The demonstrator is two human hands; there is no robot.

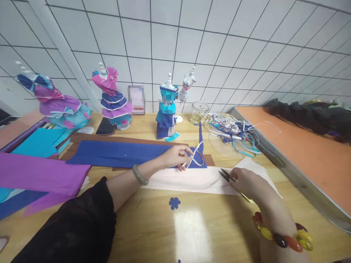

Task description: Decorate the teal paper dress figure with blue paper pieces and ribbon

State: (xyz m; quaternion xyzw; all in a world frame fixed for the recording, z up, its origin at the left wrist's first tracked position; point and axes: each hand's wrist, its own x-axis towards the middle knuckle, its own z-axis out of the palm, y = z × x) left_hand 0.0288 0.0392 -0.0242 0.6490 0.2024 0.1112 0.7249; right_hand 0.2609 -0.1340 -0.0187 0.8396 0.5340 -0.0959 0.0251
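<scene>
My left hand [177, 156] is closed in a pinch on a thin white paper strip [196, 150], which curls in a loop to the right of the fingers. My right hand [248, 182] is wrapped round a pair of scissors [225, 175], their dark blades slightly apart and pointing left. Beneath both hands lies a long pale pink paper band [189, 179]. A wide blue paper band [117, 152] stretches behind the left wrist, over brown paper [94, 138]. On the table in front, a small blue paper flower [174, 203] lies flat.
Dressed miniature mannequins, such as the turquoise-and-blue one [167, 106], stand along the tiled wall. A glass jar [199, 112] and a heap of tangled strips [227, 126] sit at the back right. Purple paper [41, 175] spreads at left. A raised metal edge [296, 193] bounds the right side.
</scene>
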